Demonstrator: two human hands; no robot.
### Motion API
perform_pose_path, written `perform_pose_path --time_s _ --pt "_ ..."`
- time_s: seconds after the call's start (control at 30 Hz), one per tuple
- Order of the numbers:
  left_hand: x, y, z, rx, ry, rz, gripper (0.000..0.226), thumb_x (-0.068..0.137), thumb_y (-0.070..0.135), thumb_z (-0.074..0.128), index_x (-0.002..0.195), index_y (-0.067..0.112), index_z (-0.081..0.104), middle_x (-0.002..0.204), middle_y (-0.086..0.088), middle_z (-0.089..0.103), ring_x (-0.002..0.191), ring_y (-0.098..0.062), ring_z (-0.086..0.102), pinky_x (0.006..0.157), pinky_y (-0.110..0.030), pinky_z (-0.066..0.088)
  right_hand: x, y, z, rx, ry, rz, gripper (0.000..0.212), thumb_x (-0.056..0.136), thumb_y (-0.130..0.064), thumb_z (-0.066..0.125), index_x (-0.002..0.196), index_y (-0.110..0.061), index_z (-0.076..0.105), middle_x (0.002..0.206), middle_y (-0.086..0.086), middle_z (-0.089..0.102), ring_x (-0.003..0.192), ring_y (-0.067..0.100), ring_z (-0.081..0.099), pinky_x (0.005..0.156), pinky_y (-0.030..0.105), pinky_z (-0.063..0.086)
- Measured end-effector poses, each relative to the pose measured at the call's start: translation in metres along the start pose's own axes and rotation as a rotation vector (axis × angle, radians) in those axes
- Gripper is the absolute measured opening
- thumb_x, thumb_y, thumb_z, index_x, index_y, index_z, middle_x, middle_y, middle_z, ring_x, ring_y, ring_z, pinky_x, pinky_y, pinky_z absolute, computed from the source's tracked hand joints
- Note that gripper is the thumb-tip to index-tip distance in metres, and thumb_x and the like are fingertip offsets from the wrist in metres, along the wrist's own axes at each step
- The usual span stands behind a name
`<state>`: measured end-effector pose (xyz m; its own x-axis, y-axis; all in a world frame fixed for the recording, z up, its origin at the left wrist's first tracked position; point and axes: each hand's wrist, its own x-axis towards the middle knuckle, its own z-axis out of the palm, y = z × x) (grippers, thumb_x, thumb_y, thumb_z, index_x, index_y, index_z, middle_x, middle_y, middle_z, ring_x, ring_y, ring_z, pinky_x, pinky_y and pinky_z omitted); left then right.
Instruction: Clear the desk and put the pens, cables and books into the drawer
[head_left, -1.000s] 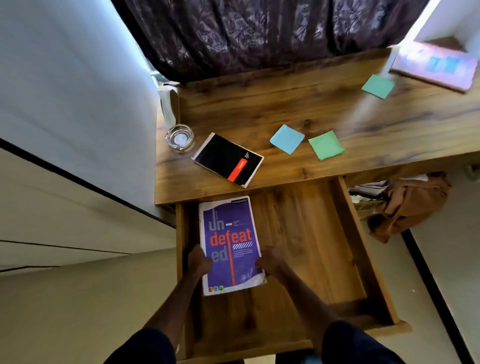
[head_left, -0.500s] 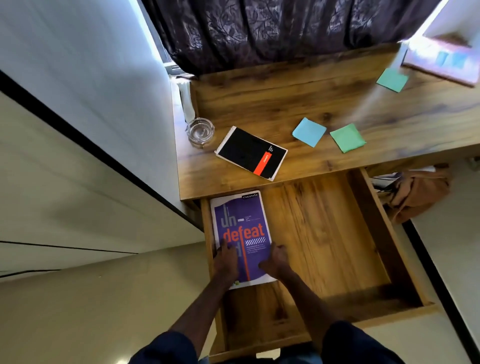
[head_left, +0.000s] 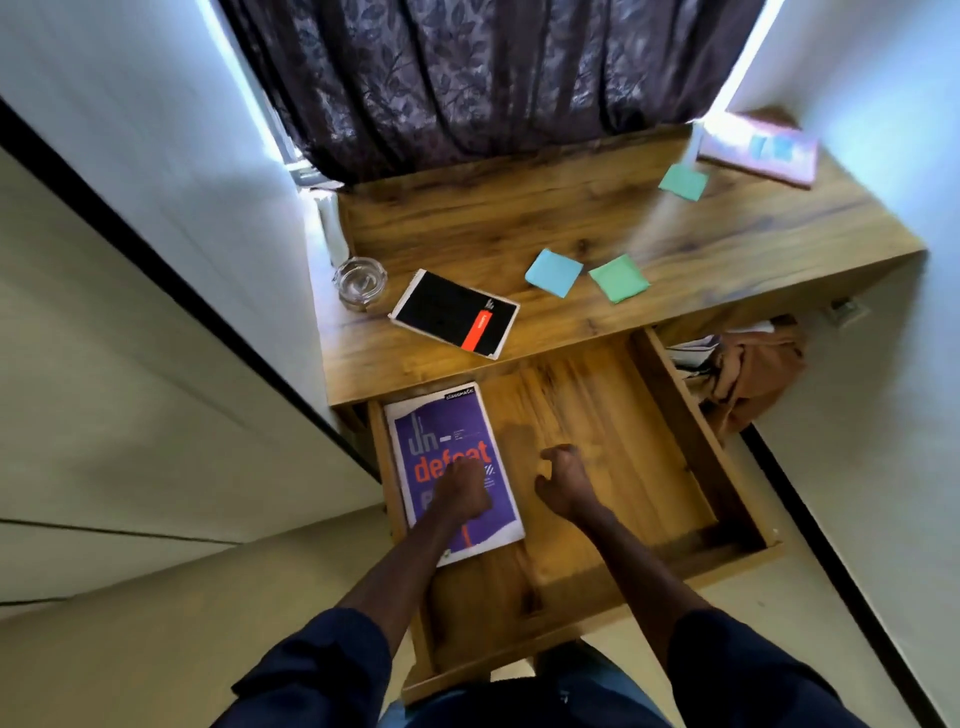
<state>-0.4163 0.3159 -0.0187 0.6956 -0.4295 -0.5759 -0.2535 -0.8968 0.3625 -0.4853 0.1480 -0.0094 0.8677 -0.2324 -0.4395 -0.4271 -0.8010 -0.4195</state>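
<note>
Head view: drawer pulled open below the desk. Purple book flat in the drawer's left end, against the side wall. Left hand over the book's cover, fingers curled, contact unclear. Right hand just right of the book, above bare drawer floor, fingers loosely curled, empty. Black book on the desk, near the drawer's upper left corner.

books: 3 — purple book, black book, pink book | sticky notes: 3 — blue note, green note, far green note | glass ashtray: 1 | hands: 2 — left hand, right hand
</note>
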Motion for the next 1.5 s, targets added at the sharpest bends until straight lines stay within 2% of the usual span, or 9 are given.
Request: perform_pose_path --time_s 0.3,0.5,0.6,0.67,0.77,1.03,1.17,1.3,1.5 --pt "0.016 0.163 -0.026 0.106 -0.019 0.217 0.024 0.090 0.011 0.053 0.100 -0.001 0.071 0.111 -0.020 0.071 0.110 -0.037 0.066 0.091 -0.042 0.055 -0.036 0.105 -0.116 0.097 0.260 0.064 0.030 0.094 -0.012 0.060 0.123 -0.010 0.069 0.126 0.006 0.064 0.119 0.019 0.056 0.097 0.029 0.050" --pt "0.026 0.289 0.004 0.065 0.008 0.256 0.025 0.093 0.012 0.057 0.107 0.003 0.076 0.112 -0.014 0.075 0.108 -0.029 0.069 0.093 -0.040 0.057 -0.057 0.207 -0.179 0.202 0.290 0.100 0.023 0.092 -0.006 0.060 0.108 -0.010 0.076 0.112 0.006 0.069 0.100 0.017 0.063 0.082 0.028 0.055" --pt "0.028 0.357 0.028 0.046 0.053 0.286 0.023 0.092 0.009 0.058 0.106 0.002 0.076 0.104 -0.013 0.075 0.105 -0.030 0.070 0.088 -0.035 0.058 -0.077 0.263 -0.209 0.240 0.324 0.071 0.023 0.090 -0.006 0.056 0.096 -0.005 0.078 0.101 0.012 0.075 0.093 0.025 0.069 0.084 0.040 0.058" --pt "0.029 0.399 0.041 0.046 0.055 0.323 0.023 0.093 0.011 0.059 0.107 0.006 0.077 0.105 -0.008 0.075 0.105 -0.026 0.070 0.089 -0.033 0.058 -0.091 0.298 -0.228 0.227 0.335 0.075 0.025 0.093 -0.010 0.055 0.099 -0.004 0.078 0.100 0.013 0.075 0.094 0.028 0.070 0.084 0.037 0.057" --pt "0.032 0.460 0.057 0.054 0.049 0.376 0.025 0.093 0.013 0.060 0.110 0.010 0.077 0.113 -0.008 0.075 0.107 -0.024 0.070 0.093 -0.038 0.058 -0.114 0.351 -0.254 0.266 0.390 0.138 0.022 0.090 -0.013 0.061 0.104 -0.010 0.079 0.100 0.008 0.076 0.089 0.022 0.069 0.073 0.021 0.049" --pt "0.059 0.575 0.088 0.026 0.077 0.458 0.019 0.093 0.014 0.061 0.102 0.011 0.078 0.106 -0.006 0.075 0.099 -0.021 0.071 0.089 -0.041 0.060 -0.122 0.455 -0.307 0.318 0.411 0.175 0.026 0.086 -0.009 0.064 0.109 -0.012 0.077 0.109 0.004 0.075 0.098 0.016 0.070 0.077 0.019 0.049" --pt "0.092 0.614 0.094 0.054 0.068 0.457 0.019 0.093 0.012 0.060 0.097 0.012 0.079 0.102 -0.006 0.077 0.096 -0.020 0.071 0.085 -0.042 0.062 -0.099 0.490 -0.326 0.336 0.388 0.176 0.029 0.085 -0.013 0.064 0.112 -0.015 0.074 0.111 0.003 0.074 0.094 0.014 0.068 0.077 0.020 0.049" --pt "0.143 0.656 0.086 0.024 0.046 0.422 0.017 0.096 0.012 0.061 0.098 0.010 0.077 0.104 -0.007 0.075 0.097 -0.024 0.072 0.087 -0.044 0.062 -0.060 0.525 -0.358 0.310 0.326 0.156 0.031 0.088 -0.015 0.066 0.119 -0.015 0.071 0.119 0.004 0.072 0.103 0.016 0.068 0.084 0.025 0.053" --pt "0.208 0.717 0.051 -0.041 0.101 0.362 0.024 0.097 0.015 0.059 0.117 0.014 0.073 0.118 -0.003 0.071 0.107 -0.019 0.067 0.090 -0.035 0.059 0.006 0.565 -0.427 0.248 0.271 0.113 0.037 0.090 -0.015 0.066 0.127 -0.012 0.067 0.124 0.007 0.069 0.108 0.019 0.067 0.092 0.030 0.056"
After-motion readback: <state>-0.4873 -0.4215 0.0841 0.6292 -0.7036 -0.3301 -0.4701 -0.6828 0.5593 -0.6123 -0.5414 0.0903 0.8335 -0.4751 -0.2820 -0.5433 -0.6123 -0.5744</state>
